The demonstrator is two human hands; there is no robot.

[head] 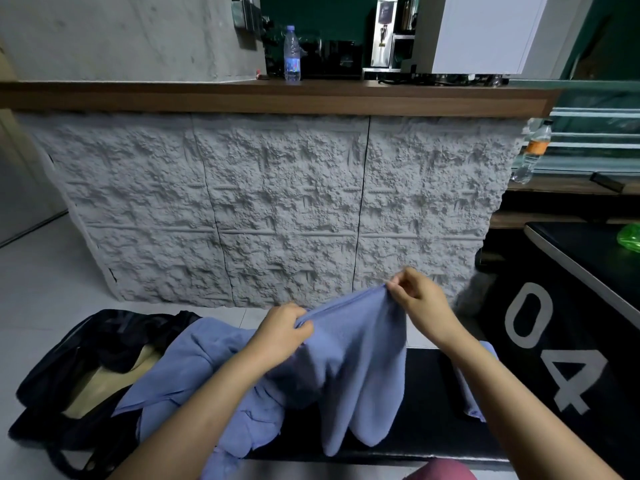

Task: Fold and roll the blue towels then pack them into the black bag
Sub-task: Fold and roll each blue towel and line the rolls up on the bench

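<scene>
1. Dim, soft indoor light; shadows are faint.
2. Wide-angle bending curves the long brown wooden counter edge [277, 98].
3. Slight motion blur softens the hanging blue terry towel [360, 368].

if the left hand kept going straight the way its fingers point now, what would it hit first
The left hand points right along the held blue towel, so it would likely meet the right hand pinching the same edge, though depth is uncertain.

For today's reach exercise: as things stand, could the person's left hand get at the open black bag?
Probably not at once: the left hand and right hand grip a blue towel. The black bag lies open, unobstructed, to its left.
</scene>
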